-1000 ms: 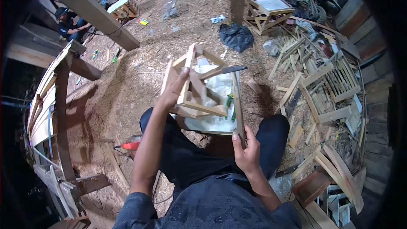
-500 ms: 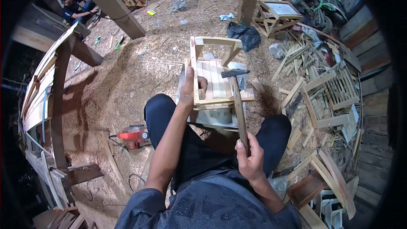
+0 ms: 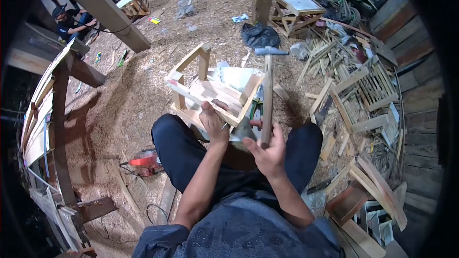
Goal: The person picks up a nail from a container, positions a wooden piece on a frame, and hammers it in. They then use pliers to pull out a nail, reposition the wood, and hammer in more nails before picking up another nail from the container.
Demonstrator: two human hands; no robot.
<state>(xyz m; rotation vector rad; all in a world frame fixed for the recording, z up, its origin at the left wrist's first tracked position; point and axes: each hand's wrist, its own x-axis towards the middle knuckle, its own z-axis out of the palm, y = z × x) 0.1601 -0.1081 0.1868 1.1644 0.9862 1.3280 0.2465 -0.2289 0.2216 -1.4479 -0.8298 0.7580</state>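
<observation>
A small wooden frame [image 3: 184,91] with pale slats sits tilted in front of my knees. Its near corner is gripped by my left hand [image 3: 213,123], thumb over the rail; a thin nail-like piece sticks out beside the fingers. In my right hand [image 3: 268,150] is a hammer [image 3: 268,93], held upright by its wooden handle with the metal head at the top, just right of the frame. Under and behind the frame lies a pale sheet-like surface [image 3: 234,75], partly hidden. Green-handled pliers [image 3: 257,110] show between the frame and the hammer.
A red power tool [image 3: 145,162] lies left of my knee. Scrap wood [image 3: 330,57] and slatted frames [image 3: 373,93] are piled at right, near a black bag [image 3: 259,36]. Posts [image 3: 263,0] stand ahead; another person [image 3: 71,21] sits at upper left.
The frame has turned anticlockwise and tilted, with my left hand still on it. My right hand has risen with the hammer, now more upright. The head view has shifted slightly.
</observation>
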